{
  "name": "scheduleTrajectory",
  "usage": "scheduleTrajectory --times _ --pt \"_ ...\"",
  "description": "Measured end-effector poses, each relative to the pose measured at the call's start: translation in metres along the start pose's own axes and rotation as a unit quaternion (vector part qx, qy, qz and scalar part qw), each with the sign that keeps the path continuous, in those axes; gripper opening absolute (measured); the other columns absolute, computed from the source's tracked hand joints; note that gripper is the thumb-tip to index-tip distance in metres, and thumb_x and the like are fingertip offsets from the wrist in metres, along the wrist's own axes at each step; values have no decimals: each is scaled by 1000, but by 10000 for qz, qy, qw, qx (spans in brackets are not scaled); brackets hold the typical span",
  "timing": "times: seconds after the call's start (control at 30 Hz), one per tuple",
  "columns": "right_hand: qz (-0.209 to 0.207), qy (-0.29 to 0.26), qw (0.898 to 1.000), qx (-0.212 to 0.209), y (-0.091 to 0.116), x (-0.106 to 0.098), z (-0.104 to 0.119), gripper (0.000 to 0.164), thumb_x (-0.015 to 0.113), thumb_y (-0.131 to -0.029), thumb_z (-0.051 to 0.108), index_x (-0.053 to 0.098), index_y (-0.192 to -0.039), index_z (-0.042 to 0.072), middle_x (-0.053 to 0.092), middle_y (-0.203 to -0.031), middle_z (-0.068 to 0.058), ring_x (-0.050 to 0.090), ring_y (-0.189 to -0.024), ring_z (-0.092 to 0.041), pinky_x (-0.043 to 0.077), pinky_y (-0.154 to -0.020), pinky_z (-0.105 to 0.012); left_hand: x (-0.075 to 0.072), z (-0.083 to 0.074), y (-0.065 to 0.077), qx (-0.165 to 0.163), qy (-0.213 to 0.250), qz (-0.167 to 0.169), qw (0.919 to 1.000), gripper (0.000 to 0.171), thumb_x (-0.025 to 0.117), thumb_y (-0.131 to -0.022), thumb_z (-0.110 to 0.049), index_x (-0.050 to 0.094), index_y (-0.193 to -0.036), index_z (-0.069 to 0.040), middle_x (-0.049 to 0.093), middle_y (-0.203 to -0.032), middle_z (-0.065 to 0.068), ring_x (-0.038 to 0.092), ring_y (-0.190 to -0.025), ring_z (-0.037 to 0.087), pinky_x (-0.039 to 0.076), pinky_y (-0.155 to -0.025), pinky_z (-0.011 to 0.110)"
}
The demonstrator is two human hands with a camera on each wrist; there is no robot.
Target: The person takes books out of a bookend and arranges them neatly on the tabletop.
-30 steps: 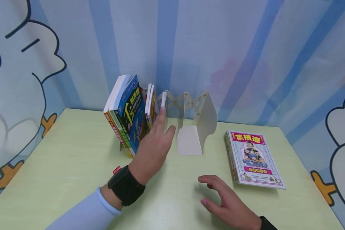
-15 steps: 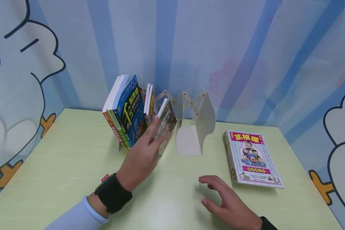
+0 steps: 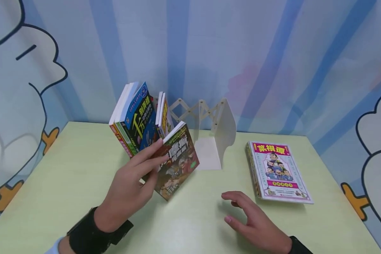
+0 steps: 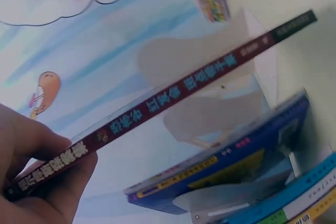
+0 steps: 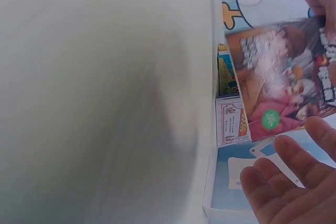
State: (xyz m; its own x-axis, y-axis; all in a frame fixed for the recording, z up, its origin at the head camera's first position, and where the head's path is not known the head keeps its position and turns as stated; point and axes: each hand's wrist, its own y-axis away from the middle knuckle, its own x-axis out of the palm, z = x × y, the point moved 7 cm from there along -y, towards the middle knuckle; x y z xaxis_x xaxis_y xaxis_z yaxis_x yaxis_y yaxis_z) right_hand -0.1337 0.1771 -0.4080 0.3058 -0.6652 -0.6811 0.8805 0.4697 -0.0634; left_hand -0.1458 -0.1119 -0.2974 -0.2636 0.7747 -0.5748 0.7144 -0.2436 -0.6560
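Observation:
My left hand (image 3: 128,185) pinches a thin brown comic-style book (image 3: 179,164) between thumb and fingers, tilted in front of the rack. Its dark red spine (image 4: 173,98) runs across the left wrist view. Behind it stands a white folding book rack (image 3: 227,132), with taller books (image 3: 141,120) and a pair of smaller books (image 3: 162,114) in its left part. Low over the table, my right hand (image 3: 257,222) holds nothing, fingers loosely bent and thumb apart. In the right wrist view its fingers (image 5: 294,158) appear below the brown book's picture cover.
A stack of books with a pink-and-white cover (image 3: 277,169) lies flat at the right of the pale table (image 3: 82,169). A blue striped backdrop (image 3: 203,53) with cartoon figures rises close behind the rack.
My left hand has drawn the brown book out of the rack, toward me, and its cover has turned into view. My right hand stays almost where it was.

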Motion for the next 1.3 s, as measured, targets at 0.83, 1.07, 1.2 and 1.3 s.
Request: scheduleTrajectory --times 0.83,1.07,1.2,1.3 --pt "885 -2517 9611 706 8 9 12 46 59 -101 20 49 -140 -1 64 -125 -25 68 -103 -15 59 -83 -29 25 -17 22 -1134 2151 1568 9572 42 70 -91 -3 71 -120 -32 53 -147 -13 48 -138 12 51 -103 36" --pt "677 -2621 9610 572 12 6 10 41 59 -101 15 51 -135 -6 69 -117 -13 69 -97 -11 59 -77 -29 28 -11 22 -1190 2040 1771 9554 46 69 -93 -7 64 -128 -36 48 -150 -15 45 -141 14 49 -106 44" --pt "303 -2572 9657 168 13 -3 10 36 56 -102 9 52 -133 -9 70 -112 5 69 -96 -9 60 -76 -30 27 -3 25 -1433 2060 1658 9537 52 69 -94 -11 56 -138 -34 46 -153 -8 50 -137 20 54 -99 36" --pt "-153 -2370 9713 141 14 -11 5 36 56 -101 6 52 -132 -10 71 -107 8 70 -93 -9 59 -74 -28 28 3 27 -1655 2079 1629 9502 61 70 -94 -15 46 -146 -35 44 -154 -6 52 -133 20 54 -98 35"
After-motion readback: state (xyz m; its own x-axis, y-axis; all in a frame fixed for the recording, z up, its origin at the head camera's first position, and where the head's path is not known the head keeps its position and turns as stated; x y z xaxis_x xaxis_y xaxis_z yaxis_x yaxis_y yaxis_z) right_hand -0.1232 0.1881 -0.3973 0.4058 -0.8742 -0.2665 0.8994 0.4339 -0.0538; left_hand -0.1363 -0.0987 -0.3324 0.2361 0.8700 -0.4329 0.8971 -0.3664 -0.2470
